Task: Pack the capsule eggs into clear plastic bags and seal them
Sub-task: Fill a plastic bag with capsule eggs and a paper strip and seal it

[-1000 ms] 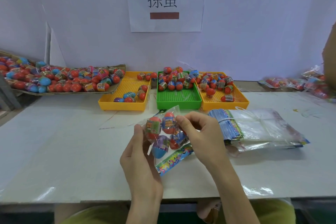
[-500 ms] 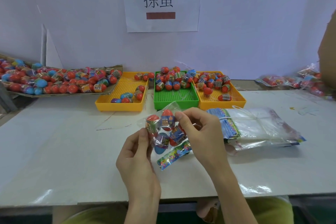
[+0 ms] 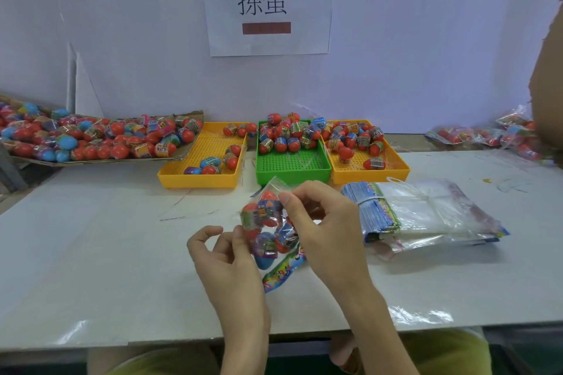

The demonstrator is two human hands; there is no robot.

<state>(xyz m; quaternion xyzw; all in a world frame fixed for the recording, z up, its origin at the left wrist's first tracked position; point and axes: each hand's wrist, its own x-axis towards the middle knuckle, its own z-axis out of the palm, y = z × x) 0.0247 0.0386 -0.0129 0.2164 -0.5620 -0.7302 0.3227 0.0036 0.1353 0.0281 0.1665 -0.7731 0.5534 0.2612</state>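
my right hand [image 3: 327,231] pinches the top edge of the clear plastic bag [image 3: 269,222] between thumb and forefinger, right by the red capsule eggs [image 3: 262,210] bulging under the film. my left hand [image 3: 227,256] is closed on the bag's lower left side, fingers curled, steadying it; exactly how much film it has i cannot tell. the bag hangs above the table [image 3: 91,253], in front of the green tray [image 3: 292,167], its printed header strip [image 3: 281,274] trailing down toward me.

i judge this to be the sealing step. to do it well i'd settle the eggs low so none sits in the mouth, pull the film flat and wrinkle-free, then run the pinch evenly along the whole opening. a trapped egg or a fold would probably leave a gap.

further out, the stack of empty bags [image 3: 426,216] lies just to my right, two yellow trays flank the green one, loose eggs fill a cardboard tray [image 3: 91,143] far left, and finished packs [image 3: 487,134] sit far right.
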